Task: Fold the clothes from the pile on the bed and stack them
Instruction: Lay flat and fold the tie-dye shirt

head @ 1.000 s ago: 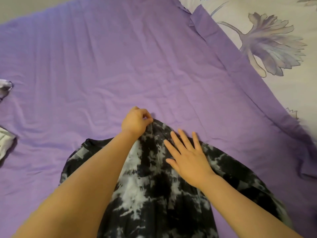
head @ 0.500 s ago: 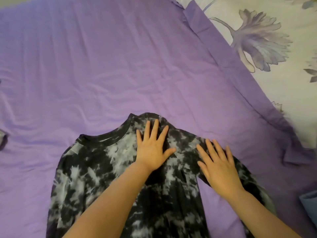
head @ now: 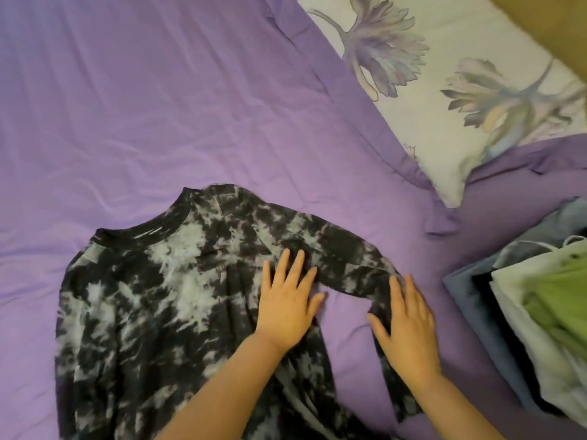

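A black and white tie-dye long-sleeved shirt lies spread flat on the purple bed sheet, collar toward the far side. Its right sleeve bends down at the elbow. My left hand lies flat with spread fingers on the shirt near the right armpit. My right hand rests flat with straight fingers on the bent right sleeve. A stack of folded clothes, blue, white and green, sits at the right edge of the view.
A white pillow with a purple flower print lies at the far right. A brown wooden edge shows in the top right corner. Bare purple sheet stretches to the left and beyond the shirt.
Both hands slid to the right across the shirt, the right one out onto the sleeve. The view swung right, bringing the folded stack in. A second ago my left hand pinched the collar.
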Motion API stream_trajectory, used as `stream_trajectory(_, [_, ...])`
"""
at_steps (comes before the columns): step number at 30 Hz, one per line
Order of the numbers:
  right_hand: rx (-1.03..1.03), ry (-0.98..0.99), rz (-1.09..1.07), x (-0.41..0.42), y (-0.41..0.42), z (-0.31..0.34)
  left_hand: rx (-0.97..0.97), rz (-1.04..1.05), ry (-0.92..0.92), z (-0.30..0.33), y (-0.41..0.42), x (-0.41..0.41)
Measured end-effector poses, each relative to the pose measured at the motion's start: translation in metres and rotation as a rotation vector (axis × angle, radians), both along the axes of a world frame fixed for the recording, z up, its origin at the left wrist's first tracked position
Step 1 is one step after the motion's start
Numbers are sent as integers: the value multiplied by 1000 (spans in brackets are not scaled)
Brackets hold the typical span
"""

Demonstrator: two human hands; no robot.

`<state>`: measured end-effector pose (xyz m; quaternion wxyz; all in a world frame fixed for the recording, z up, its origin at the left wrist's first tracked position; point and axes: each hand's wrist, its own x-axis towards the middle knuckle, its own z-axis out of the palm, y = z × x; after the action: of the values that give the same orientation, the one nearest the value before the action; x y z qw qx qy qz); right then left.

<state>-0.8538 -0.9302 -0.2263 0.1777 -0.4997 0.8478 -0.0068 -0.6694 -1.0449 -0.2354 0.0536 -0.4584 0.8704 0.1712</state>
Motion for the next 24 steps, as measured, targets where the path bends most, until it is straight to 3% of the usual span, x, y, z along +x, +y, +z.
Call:
stream_trajectory(4, [24,-75,-271,4,18,2,4,13,52,8,22,-28])
stream_trajectory(9, [52,-110,-248,-13,29,5,176,-99,-15,4,33,-47])
stream_trajectory(12, [-50,-167,-211,-26,37,6,265,-253,-68,2,32,-54])
stream_trajectory(15, [-127,-278,-296,-40,41,15,314,-281,-53,2,30,-56])
stream_trajectory(20, [-78,-18,-187,-65,47,22,328,-67,35,13,30,-53])
stream_trajectory(24, [-131,185,180,-58,51,20,282,-56,-24,17,36,-58])
